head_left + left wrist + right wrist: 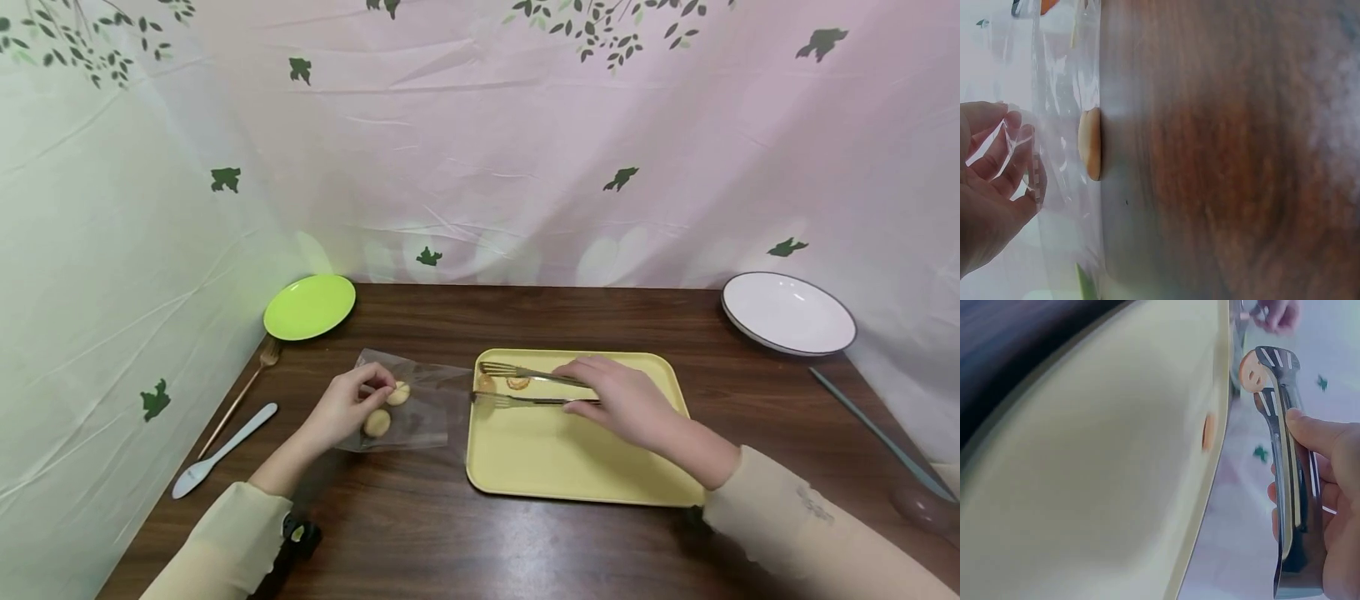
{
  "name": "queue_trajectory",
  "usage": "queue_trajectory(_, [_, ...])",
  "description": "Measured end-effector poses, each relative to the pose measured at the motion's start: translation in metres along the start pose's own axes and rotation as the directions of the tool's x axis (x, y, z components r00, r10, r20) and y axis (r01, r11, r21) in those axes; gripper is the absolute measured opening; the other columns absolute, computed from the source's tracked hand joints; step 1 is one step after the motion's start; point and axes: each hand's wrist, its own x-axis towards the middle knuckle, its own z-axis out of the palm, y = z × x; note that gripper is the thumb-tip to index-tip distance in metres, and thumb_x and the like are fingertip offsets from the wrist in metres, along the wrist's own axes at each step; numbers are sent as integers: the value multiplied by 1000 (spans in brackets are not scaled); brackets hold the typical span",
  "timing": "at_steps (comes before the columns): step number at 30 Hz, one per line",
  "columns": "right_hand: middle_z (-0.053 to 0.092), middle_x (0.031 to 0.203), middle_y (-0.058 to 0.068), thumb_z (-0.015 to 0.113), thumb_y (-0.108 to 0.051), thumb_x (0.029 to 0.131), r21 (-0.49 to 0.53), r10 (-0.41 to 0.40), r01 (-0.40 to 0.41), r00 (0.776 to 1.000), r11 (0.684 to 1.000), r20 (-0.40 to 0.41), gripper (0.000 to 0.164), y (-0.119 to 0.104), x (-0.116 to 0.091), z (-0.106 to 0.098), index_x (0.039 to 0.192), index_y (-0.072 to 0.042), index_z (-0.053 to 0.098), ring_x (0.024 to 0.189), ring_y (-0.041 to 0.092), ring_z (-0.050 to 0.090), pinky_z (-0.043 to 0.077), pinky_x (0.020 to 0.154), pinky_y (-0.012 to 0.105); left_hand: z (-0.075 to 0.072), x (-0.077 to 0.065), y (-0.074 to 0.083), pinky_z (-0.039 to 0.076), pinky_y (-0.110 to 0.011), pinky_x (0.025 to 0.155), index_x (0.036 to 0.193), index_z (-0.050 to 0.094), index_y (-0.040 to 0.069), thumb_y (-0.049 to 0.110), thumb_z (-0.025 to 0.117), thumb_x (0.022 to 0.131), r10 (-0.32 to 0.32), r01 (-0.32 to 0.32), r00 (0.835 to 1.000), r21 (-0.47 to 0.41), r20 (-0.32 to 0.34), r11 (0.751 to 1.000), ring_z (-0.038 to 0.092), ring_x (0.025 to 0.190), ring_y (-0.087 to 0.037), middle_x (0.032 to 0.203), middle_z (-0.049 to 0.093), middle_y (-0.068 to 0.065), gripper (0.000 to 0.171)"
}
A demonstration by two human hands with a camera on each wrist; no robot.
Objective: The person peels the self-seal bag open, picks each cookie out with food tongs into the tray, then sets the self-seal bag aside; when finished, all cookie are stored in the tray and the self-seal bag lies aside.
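My left hand (pixel 347 404) pinches the edge of a clear plastic bag (pixel 427 417) on the table, and the left wrist view shows my left hand (pixel 994 181) holding the thin film. Two round pale biscuits, a nearer biscuit (pixel 377 423) and a farther biscuit (pixel 401 392), show at the bag beside my fingers. Over the yellow tray (pixel 570 458), my right hand (pixel 628 400) grips metal slotted tongs (pixel 532 401). Between the tong tips sits a round biscuit (pixel 1250 372) with cut-out holes, above the tray's left edge. Another biscuit (pixel 517 383) lies on the tray.
At the back left stands a green plate (pixel 309 308), with a copper fork (pixel 238 400) and a pale spoon (pixel 225 450) in front of it. A white plate (pixel 787 312) is at the back right, near a grey-green long-handled utensil (pixel 877 429). Patterned cloth walls (pixel 480 167) enclose the table.
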Motion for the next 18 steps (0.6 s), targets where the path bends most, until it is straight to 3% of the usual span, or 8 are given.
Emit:
queue_trajectory(10, [64, 119, 4, 74, -32, 82, -46, 159, -161, 987, 986, -38, 43, 48, -38, -10, 122, -20, 61, 111, 25, 60, 50, 76, 49, 3, 5, 0, 53, -35, 75, 96, 63, 10, 15, 61, 93, -13, 13, 1000, 4, 9, 1000, 61, 83, -12, 93, 66, -4, 6])
queue_trajectory(18, [65, 116, 5, 76, -31, 80, -37, 174, -176, 982, 984, -70, 45, 64, -47, -5, 121, -17, 62, 107, 26, 61, 50, 76, 49, 3, 5, 0, 53, -36, 76, 96, 63, 10, 16, 60, 94, -23, 23, 1000, 9, 16, 1000, 61, 84, -12, 93, 66, -4, 7])
